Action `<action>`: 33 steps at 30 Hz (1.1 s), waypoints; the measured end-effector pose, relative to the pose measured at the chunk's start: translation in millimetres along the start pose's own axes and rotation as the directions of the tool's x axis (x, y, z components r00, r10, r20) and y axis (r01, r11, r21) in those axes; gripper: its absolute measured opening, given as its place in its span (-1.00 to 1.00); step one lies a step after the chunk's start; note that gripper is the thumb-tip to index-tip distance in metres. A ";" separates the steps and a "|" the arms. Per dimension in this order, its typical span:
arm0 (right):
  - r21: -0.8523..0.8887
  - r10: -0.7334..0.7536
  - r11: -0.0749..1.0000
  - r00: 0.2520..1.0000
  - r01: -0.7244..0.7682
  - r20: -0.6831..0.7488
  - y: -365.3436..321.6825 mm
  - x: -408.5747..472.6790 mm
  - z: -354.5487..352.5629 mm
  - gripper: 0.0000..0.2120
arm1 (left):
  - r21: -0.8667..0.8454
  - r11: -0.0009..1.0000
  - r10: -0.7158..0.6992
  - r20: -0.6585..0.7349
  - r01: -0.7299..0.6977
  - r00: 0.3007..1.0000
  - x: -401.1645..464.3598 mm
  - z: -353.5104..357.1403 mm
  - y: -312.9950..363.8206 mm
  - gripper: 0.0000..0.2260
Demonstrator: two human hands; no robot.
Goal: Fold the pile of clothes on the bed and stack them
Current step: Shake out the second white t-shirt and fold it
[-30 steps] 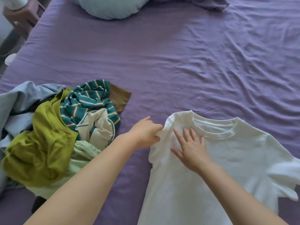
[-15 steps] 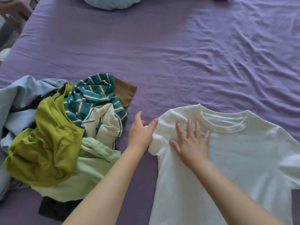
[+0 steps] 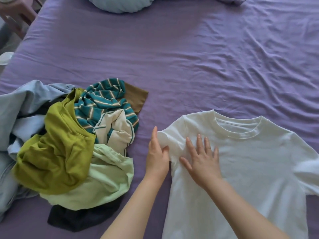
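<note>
On the creased purple bed [image 3: 189,57], the right hand [image 3: 202,161] presses flat on the smooth white T-shirt [image 3: 250,161]; the left hand [image 3: 158,156] pinches its bunched left sleeve.

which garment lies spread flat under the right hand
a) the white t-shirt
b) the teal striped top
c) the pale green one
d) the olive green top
a: the right hand presses flat, fingers spread, on the white t-shirt, laid out on the purple sheet; the coloured garments sit crumpled in the pile to the left.
</note>
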State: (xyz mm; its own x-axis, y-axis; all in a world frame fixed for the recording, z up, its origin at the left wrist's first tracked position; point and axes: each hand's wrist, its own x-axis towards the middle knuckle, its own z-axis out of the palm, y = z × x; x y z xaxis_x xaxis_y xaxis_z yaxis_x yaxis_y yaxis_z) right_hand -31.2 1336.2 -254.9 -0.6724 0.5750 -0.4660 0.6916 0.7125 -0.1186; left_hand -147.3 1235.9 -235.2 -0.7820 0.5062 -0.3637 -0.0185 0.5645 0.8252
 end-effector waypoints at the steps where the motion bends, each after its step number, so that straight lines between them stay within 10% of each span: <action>1: 0.007 -0.010 1.000 1.000 0.010 -0.010 -1.4 -3.6 1.7 -0.35 | 0.046 0.997 0.057 0.002 -0.057 0.998 1.3 0.2 0.2 -0.34; 8: -0.077 0.005 0.997 0.999 -0.002 0.038 -12.0 0.1 12.7 -0.29 | 0.375 0.921 0.116 -0.014 -0.102 0.993 7.2 0.4 -6.6 -0.39; 14: -0.088 -0.036 0.995 0.998 0.040 0.046 -6.5 -11.3 12.8 -0.29 | 0.298 0.953 -0.002 -0.190 0.059 0.982 -24.2 -7.3 -16.4 -0.30; 26: -0.117 -0.140 0.982 0.989 0.145 0.055 41.0 -181.5 63.8 -0.43 | 0.319 0.883 -0.359 -0.010 0.344 0.933 -176.4 16.9 -56.1 -0.65; 33: -0.167 0.058 0.986 0.971 -0.019 0.234 112.7 -251.6 99.2 -0.31 | 0.466 0.805 -0.463 0.108 0.367 0.880 -242.9 13.5 -63.3 -0.83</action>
State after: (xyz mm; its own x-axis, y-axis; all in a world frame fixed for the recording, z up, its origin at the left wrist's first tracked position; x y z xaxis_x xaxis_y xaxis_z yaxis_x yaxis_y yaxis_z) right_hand 242.1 1232.0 -238.0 -0.5509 0.5054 -0.6641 0.6504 0.7586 0.0378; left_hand 52.2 1086.0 -204.9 -0.6121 0.2542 -0.7488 -0.0110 0.9441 0.3295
